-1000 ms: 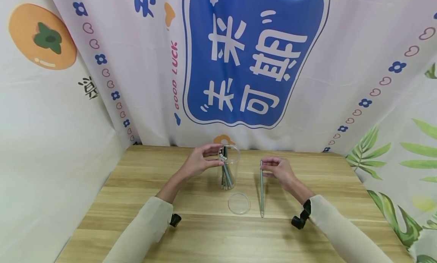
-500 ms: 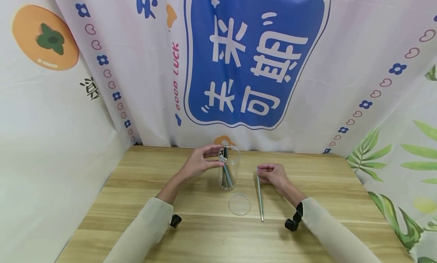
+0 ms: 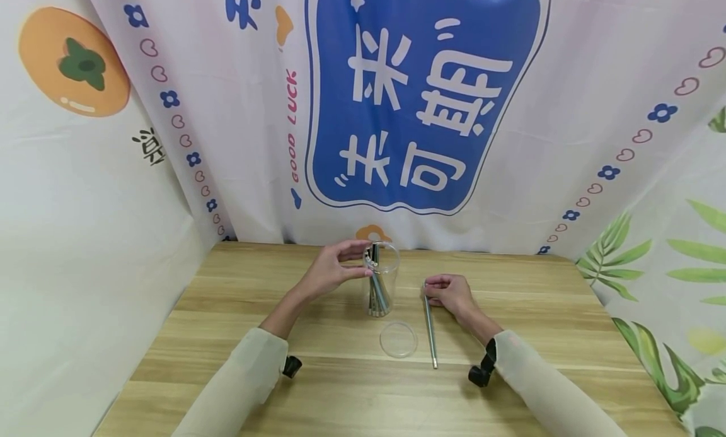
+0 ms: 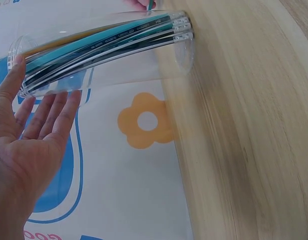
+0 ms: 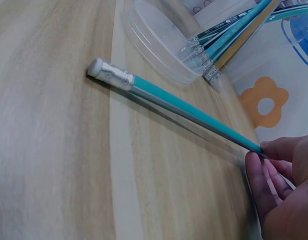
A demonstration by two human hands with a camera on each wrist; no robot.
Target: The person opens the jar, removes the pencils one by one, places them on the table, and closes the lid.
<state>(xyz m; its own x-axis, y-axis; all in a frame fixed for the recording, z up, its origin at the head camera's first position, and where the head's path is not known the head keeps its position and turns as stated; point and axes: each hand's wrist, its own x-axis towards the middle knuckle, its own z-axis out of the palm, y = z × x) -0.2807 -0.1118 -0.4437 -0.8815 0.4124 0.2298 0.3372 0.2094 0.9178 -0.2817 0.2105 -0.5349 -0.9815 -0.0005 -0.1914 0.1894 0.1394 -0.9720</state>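
My left hand grips the clear plastic jar near its rim, thumb on one side and fingers on the other. Inside stand several pencils, teal, dark and one yellowish, with their eraser ends at the jar's bottom. To the right of the jar, my right hand pinches a teal pencil between thumb and fingertips at the end away from its eraser. The white eraser points toward the table's front, close over the wood. The pencil's other tip is hidden by the fingers.
A round clear lid lies flat on the wooden table, in front of the jar and left of the held pencil. A printed cloth hangs right behind the table's back edge.
My right hand has moved left and a little toward the table's front, bringing the pencil's upper end nearer the jar. The left hand and the jar stay in place.
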